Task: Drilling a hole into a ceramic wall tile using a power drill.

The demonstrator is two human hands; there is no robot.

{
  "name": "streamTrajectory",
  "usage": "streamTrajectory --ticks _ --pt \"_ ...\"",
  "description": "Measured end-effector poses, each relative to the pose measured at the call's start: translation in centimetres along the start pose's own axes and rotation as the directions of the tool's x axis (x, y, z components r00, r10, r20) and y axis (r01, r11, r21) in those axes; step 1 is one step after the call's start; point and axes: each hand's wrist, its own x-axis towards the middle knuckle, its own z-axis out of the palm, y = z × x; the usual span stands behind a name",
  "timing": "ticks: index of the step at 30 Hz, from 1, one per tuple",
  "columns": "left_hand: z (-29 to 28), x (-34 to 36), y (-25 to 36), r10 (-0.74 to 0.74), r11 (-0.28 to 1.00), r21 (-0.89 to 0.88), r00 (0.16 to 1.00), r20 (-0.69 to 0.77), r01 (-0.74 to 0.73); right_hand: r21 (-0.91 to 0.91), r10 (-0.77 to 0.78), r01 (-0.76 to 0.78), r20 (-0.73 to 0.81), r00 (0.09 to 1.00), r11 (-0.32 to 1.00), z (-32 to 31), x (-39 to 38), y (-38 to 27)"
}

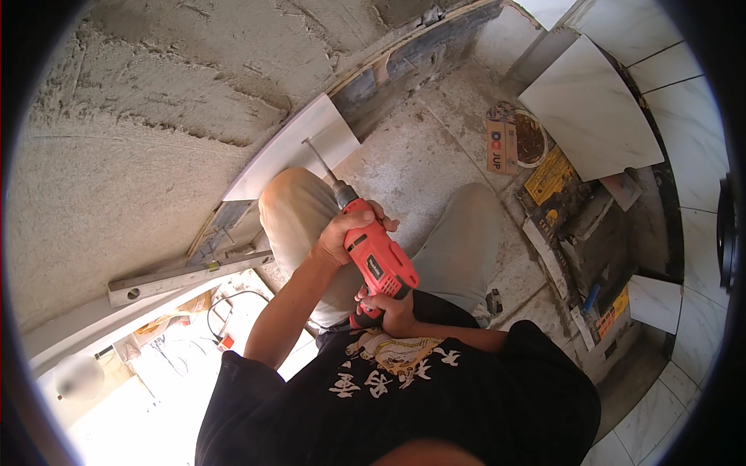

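I hold a red power drill (373, 248) over my knees, its long bit angled up and left in front of a white marbled tile (260, 159) that leans along the low wall. My left hand (350, 229) is wrapped round the drill's front body, just behind the chuck (344, 193). My right hand (388, 309) is closed on the handle at the rear, close to my stomach. Whether the bit's tip touches the tile, I cannot tell.
A long metal level (167, 283) lies along the left ledge. Rough cement wall (140, 93) rises upper left. At right are a cardboard piece (501, 147), a round bucket (531, 140), a large white tile (590, 109), bags (552, 175) and a blue-handled tool (592, 297).
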Motion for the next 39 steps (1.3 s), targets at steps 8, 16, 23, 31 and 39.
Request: streamTrajectory --ticks 8,16,23,31,39 --pt "-0.3 0.0 -0.2 0.05 0.998 -0.043 0.992 0.12 -0.045 -0.033 -0.053 0.054 0.007 0.999 0.998 0.8 -0.5 -0.4" --pt "-0.1 0.0 -0.1 0.067 0.996 -0.068 0.988 0.14 -0.058 -0.019 -0.041 0.041 -0.014 0.999 0.999 1.3 -0.6 -0.3" --pt "1.1 0.1 0.1 0.075 0.997 0.019 0.991 0.111 -0.078 -0.055 -0.054 0.055 0.019 0.998 0.997 0.5 -0.4 0.1" --pt "0.6 0.1 -0.2 0.08 0.997 -0.016 0.988 0.13 -0.079 -0.086 -0.04 0.043 0.035 0.999 0.995 0.3 -0.5 0.2" --pt "0.7 0.1 -0.2 0.098 0.995 -0.024 0.985 0.142 -0.095 -0.126 -0.109 0.111 0.024 0.994 0.986 0.4 -0.5 0.3"
